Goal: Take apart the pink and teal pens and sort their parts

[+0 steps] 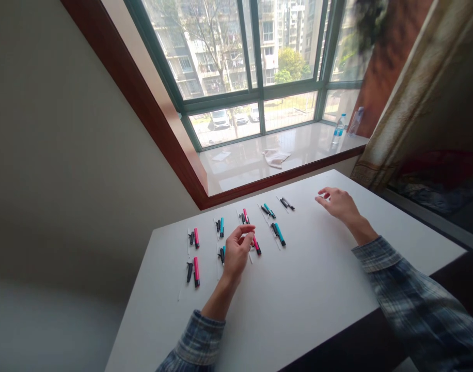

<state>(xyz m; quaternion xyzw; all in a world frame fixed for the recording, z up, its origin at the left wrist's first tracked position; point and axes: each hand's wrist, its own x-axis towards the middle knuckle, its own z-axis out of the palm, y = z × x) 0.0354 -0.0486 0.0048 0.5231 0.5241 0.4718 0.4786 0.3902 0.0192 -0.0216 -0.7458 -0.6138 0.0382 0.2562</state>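
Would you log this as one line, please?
pen parts: laid in groups; left hand: among them, contact unclear; right hand: far side of table, grip unclear

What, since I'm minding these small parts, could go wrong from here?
The left hand partly hides the nearest pink tube and might knock it out of its group. The thin white rods lie loose on the table and could roll if nudged.

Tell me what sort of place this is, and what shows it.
Probably a room in a home: a large window over a wide sill, a patterned curtain beside it, and a white table set with pen-like parts in front.
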